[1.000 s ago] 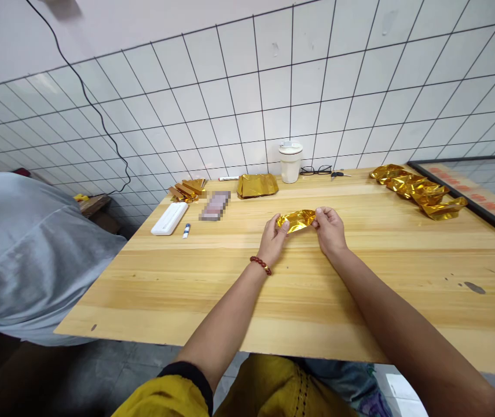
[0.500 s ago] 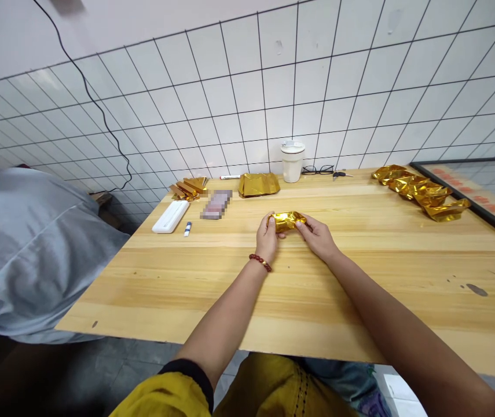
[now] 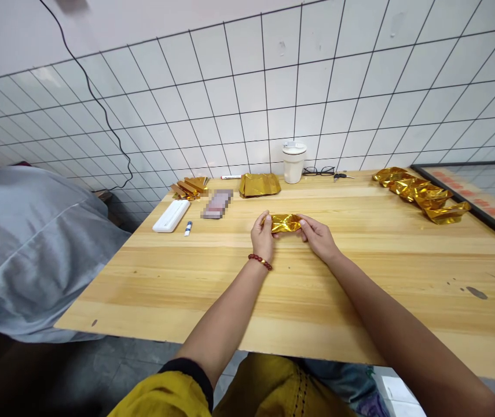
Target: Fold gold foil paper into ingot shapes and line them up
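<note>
Sitting leftmost: foil strips (image 3: 190, 189), then white case (image 3: 171, 216) and tube (image 3: 188, 229), likely parked aside for elbow room. Foil stack (image 3: 259, 185) lies flat by the wall (image 3: 247, 124), probably for easy reach. Left hand (image 3: 262, 236) nearly closed, thumb in front, gripping the packet's (image 3: 285, 223) left end. Packet's mid-table, between both hands; contact with wood unclear. Right hand (image 3: 316, 237) pinches its right end; two-end hold presumably keeps thin foil straight. Far right, foil row (image 3: 423, 194) overlaps, maybe saving space.
</note>
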`<state>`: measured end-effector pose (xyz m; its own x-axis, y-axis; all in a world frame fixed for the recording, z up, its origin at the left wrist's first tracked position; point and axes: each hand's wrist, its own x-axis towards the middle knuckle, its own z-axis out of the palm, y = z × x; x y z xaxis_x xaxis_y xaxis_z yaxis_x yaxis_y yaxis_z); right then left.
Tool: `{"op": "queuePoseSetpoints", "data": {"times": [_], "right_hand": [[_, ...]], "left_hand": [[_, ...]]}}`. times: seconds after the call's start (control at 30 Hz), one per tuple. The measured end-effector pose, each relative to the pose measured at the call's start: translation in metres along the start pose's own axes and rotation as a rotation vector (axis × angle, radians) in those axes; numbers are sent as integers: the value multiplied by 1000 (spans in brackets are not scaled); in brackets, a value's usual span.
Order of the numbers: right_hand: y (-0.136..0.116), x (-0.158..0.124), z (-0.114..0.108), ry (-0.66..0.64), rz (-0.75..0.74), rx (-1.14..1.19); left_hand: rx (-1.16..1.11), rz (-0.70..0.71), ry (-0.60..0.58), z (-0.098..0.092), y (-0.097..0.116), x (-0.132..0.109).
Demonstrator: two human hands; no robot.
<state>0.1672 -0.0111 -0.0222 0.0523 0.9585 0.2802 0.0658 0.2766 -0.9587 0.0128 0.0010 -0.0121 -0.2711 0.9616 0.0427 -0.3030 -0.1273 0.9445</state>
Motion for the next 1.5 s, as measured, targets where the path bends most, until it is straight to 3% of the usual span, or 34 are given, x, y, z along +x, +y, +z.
{"op": "queuePoseSetpoints", "data": {"times": [0.2, 0.4, 0.53, 0.87, 0.97, 1.17, 1.5], "right_hand": [[0, 1, -2, -6, -14, -22], [-1, -4, -2, -43, -147, -223], [-4, -5, -1, -29, -170, -225], [-11, 1, -1, 146, -11, 46], [-10, 3, -1, 147, 8, 99], [-3, 1, -2, 41, -42, -26], [-11, -4, -1, 83, -162, -177]], "left_hand": [[15, -58, -161, 2, 2, -4], [24, -69, -144, 3, 5, -5], [32, -77, -140, 4, 5, -6], [92, -69, -203, 3, 2, -8], [114, -61, -229, 2, 0, -9], [122, -38, -245, 1, 0, -9], [111, -41, -266, 0, 1, -9]]}}
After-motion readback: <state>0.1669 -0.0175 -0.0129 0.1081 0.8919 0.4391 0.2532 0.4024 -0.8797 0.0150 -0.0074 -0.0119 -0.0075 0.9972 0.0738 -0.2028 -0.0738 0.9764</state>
